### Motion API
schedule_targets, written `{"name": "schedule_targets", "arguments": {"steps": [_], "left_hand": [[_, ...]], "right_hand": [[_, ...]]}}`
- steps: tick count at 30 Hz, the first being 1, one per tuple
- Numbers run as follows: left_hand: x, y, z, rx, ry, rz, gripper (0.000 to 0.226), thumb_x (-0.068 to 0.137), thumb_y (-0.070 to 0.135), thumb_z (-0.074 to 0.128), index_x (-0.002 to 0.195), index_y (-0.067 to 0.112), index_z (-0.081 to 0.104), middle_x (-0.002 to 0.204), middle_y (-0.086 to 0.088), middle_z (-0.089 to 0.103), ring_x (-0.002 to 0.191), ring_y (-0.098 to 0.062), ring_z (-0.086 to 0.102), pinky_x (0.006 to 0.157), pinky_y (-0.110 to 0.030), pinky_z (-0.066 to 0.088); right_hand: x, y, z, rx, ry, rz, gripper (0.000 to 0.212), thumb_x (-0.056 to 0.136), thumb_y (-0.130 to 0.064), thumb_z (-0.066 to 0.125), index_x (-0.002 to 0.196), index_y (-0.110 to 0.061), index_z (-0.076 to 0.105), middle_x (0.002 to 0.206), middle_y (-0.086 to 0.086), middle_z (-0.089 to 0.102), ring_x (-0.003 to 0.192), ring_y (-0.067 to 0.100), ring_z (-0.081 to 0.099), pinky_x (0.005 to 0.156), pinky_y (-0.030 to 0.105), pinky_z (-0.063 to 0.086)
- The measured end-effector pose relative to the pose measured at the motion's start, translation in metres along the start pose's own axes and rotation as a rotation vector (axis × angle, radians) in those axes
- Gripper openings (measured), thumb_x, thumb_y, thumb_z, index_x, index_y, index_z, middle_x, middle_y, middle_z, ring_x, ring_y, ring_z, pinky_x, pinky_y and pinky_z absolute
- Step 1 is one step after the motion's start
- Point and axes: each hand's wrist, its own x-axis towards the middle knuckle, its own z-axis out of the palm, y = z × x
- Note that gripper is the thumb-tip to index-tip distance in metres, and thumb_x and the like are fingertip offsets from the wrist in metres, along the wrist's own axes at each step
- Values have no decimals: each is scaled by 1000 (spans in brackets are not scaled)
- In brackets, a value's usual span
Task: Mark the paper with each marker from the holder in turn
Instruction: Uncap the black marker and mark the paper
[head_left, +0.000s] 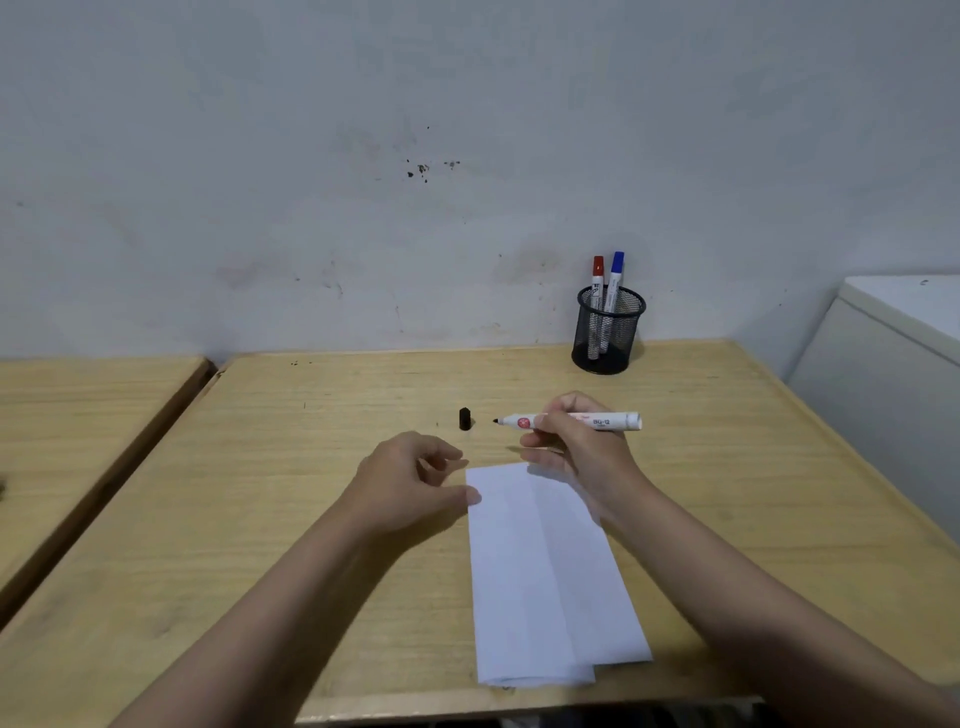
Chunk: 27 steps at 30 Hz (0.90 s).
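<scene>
Right hand (571, 447) pinches the uncapped marker (571, 421), barrel level, black tip pointing to nine o'clock just above the paper's far edge. Its black cap (465, 419) stands on the desk (260, 519), just beyond the tip. Left hand (410, 480) rests loosely curled and empty, thumb touching the paper (540, 571) at its left edge. At one o'clock, the mesh holder (609, 332) keeps a red marker (597, 291) and a blue marker (614, 283).
</scene>
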Motion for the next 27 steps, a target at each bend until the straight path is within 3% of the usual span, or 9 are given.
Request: {"name": "schedule_targets", "arguments": {"steps": [3,7,11,17,22,27], "left_hand": [[-6,2,2,66,3,27,53,49,57,78,96,35,68,87,14,62,76,-2,58,84,-35,50],[-7,3,4,123,4,72,37,57,50,79,91,43,66,89,13,56,82,-1,55,91,-41,46],[-8,0,7,105,17,82,30,59,47,79,86,44,67,84,11,56,81,5,49,92,-41,43],[-8,-6,10,97,56,93,32,57,50,80,86,43,69,90,11,55,81,1,50,92,-41,41],[-5,-8,9,104,37,106,34,55,54,79,86,44,69,90,11,54,79,2,50,91,-42,42],[-4,-10,9,61,25,116,33,53,53,81,82,48,67,83,14,50,74,2,50,94,-44,42]], "right_hand": [[-2,8,7,44,-33,35,18,79,0,58,65,-9,53,70,11,70,69,22,67,73,39,57],[-1,18,12,16,-38,57,14,79,3,56,69,-7,56,70,15,68,68,24,67,72,39,58],[-2,26,9,-60,-70,31,11,80,4,61,73,-4,63,73,16,68,73,26,68,72,34,59],[-2,30,8,-164,-101,-2,10,73,1,71,70,-7,67,76,16,69,74,27,69,78,37,58],[0,31,11,-185,-64,-19,6,72,7,68,73,3,64,66,17,65,58,22,63,63,29,58],[4,32,11,-223,-59,-41,4,73,8,66,75,6,63,64,14,64,55,20,62,59,27,57]]}}
